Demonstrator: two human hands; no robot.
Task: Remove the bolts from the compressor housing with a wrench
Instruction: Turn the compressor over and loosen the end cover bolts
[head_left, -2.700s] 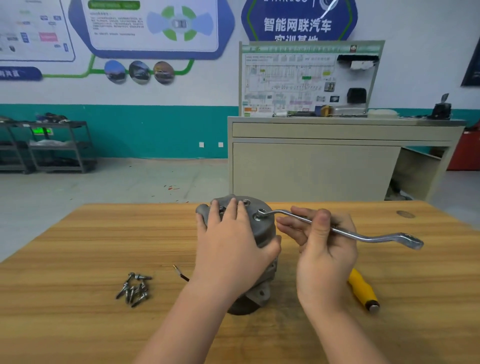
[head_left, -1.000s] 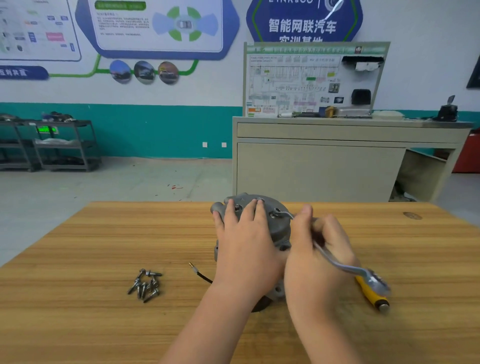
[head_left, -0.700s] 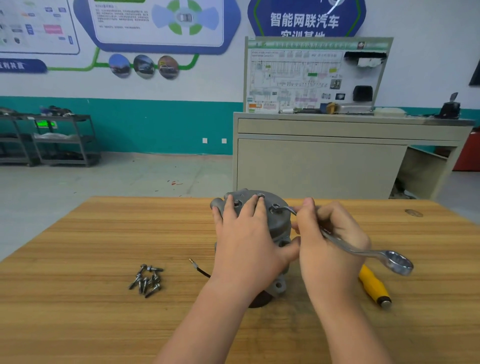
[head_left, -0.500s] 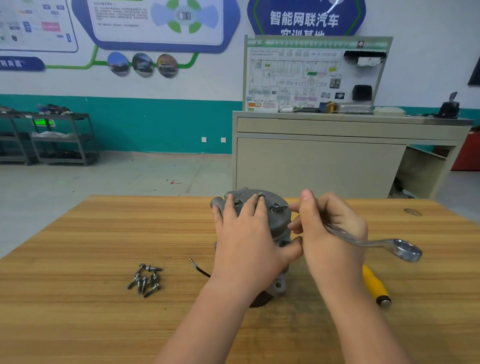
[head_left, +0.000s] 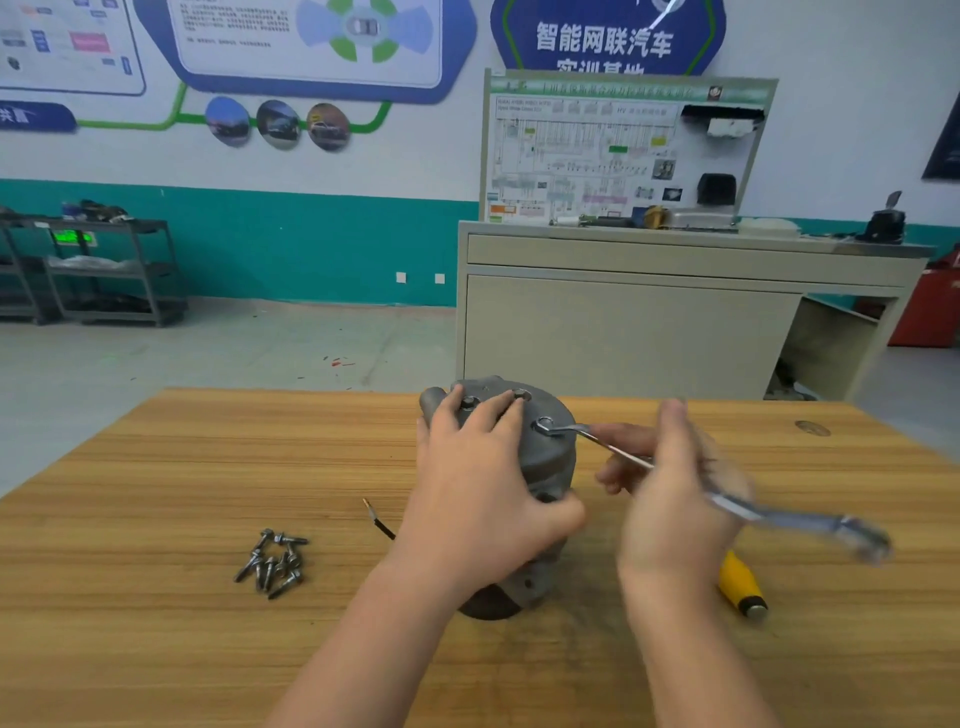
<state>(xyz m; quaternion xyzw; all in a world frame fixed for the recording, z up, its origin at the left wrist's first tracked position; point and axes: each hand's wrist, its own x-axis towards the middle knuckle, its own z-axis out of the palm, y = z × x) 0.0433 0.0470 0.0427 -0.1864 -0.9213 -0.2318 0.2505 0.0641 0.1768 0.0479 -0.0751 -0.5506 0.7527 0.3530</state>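
Head view: My left hand (head_left: 478, 499) lies spread over the grey cast-metal compressor housing (head_left: 550, 457), which stands upright on the wooden tabletop (head_left: 208, 467). My right hand (head_left: 670, 499) grips the silver steel ring wrench (head_left: 623, 457); its ring end sits on a bolt at the housing's top. Loose grey bolts (head_left: 272, 561) lie piled left of the housing. A yellow-handled tool (head_left: 740, 584) lies beside my right wrist.

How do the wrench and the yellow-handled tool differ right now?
The wrench is bare metal; the yellow-handled tool has a yellow grip. The right hand holds the wrench, its ring end seated on the compressor housing; the yellow-handled tool lies untouched on the table. Both sit right of the housing.
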